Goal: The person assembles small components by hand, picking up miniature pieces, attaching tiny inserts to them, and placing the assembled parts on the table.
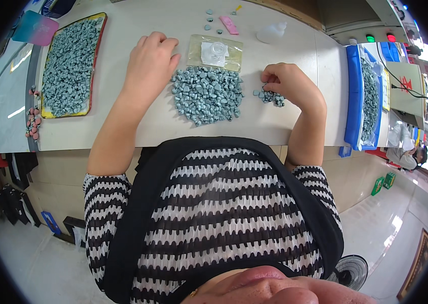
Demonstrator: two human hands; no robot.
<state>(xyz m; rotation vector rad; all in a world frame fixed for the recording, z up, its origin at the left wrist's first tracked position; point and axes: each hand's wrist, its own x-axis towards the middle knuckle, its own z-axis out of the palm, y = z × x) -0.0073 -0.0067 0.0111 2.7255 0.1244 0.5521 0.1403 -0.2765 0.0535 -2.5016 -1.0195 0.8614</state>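
A broad pile of small blue-green stones (208, 96) lies on the white table in front of me. My left hand (152, 60) rests at the pile's upper left, its fingers bent and the thumb apart from them, with nothing visible in it. To the right of the pile sits a small cluster of the same stones (273, 98). Over that cluster my right hand (291, 83) is curled, thumb and fingers drawn in at the stones; what they hold is hidden. Behind the big pile lies a clear plastic bag (234, 54) with a white piece and a small round clear dish (217, 49) on it.
A yellow tray with a red rim (93, 76), full of stones, stands left; a blue bin (354, 96) with more stands right. Pinkish beads (32, 124) lie at the left edge. Behind are a pink packet (229, 25), a white squeeze bottle (272, 33) and loose stones.
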